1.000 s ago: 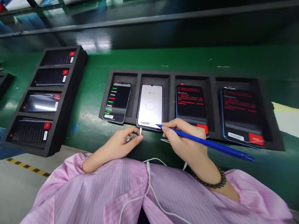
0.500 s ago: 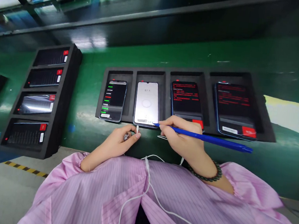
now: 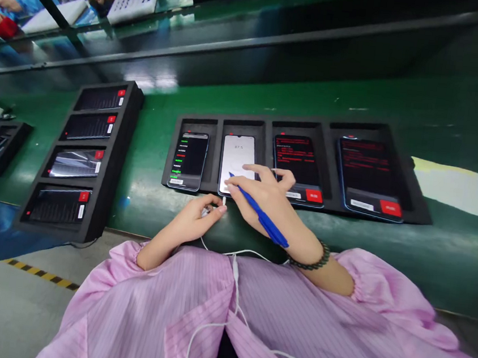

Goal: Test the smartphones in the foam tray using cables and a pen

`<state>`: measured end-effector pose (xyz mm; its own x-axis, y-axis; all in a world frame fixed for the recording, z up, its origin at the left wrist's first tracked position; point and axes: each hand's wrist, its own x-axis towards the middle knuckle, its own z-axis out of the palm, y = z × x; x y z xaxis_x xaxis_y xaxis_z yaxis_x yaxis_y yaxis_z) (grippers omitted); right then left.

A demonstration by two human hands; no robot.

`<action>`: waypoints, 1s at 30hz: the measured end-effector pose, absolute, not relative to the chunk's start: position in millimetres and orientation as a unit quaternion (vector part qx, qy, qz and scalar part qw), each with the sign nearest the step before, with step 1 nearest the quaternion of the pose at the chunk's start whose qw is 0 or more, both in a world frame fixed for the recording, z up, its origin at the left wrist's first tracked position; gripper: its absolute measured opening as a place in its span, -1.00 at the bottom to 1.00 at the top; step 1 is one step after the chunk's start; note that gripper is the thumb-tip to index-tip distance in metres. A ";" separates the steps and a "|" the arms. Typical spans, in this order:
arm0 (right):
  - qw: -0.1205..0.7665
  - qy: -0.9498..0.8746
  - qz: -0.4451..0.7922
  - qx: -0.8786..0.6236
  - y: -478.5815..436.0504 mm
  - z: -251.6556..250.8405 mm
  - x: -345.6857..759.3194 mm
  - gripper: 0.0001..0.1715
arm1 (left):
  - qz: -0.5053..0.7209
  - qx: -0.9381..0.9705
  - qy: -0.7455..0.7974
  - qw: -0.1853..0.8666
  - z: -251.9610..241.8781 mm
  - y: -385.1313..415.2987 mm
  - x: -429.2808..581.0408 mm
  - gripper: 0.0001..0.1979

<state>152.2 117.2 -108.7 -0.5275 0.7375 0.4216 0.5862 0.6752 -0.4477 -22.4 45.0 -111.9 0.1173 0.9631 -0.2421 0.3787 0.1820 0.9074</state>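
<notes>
Plug [image 3: 224,201] at six o'clock on the white-screened smartphone [image 3: 231,158] is pinched in the left hand [image 3: 194,218], seemingly for steadiness; right hand [image 3: 269,198] pinches a blue pen [image 3: 267,223], leaving other fingers spread.

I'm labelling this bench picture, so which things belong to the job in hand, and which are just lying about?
In use:
- white-screen phone, beneath the right hand
- blue pen, in the right hand
- white plug, in the left hand
- tray under the phone

Apparently lying about:
- phone tray at left
- pale sheet
</notes>
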 end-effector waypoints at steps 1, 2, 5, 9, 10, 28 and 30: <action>0.307 -0.858 0.120 -0.395 117.6 -107.7 154.5 -0.67 | 0.302 0.566 0.593 0.486 -112.7 44.8 -22.8 -0.72; 0.315 -0.850 0.116 -0.406 117.9 -106.2 158.0 -0.65 | 0.304 0.566 0.594 0.484 -113.7 44.6 -23.1 -0.73; 0.341 -0.834 0.109 -0.419 117.4 -101.5 171.9 -0.61 | 0.307 0.564 0.596 0.483 -117.6 44.4 -23.6 -0.73; 0.375 -0.835 0.068 -0.397 115.7 -102.8 186.7 -0.59 | 0.318 0.561 0.600 0.473 -121.7 45.0 -22.6 -0.72; 0.384 -0.836 0.056 -0.387 115.5 -104.8 188.4 -0.59 | 0.321 0.561 0.601 0.471 -121.9 45.2 -22.2 -0.72; 0.332 -0.873 0.012 -0.357 114.5 -119.4 190.2 -0.84 | 0.222 0.628 0.708 0.234 -100.7 52.1 5.6 -0.71; 0.332 -0.876 0.002 -0.351 115.7 -121.7 188.8 -0.86 | 0.199 0.641 0.706 0.224 -99.2 53.6 5.6 -0.72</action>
<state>188.8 115.7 -121.7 -0.5339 0.6156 0.5796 0.6131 0.7539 -0.2360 5.6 53.6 -99.2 -0.0766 0.9952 -0.0609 0.8164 0.0977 0.5691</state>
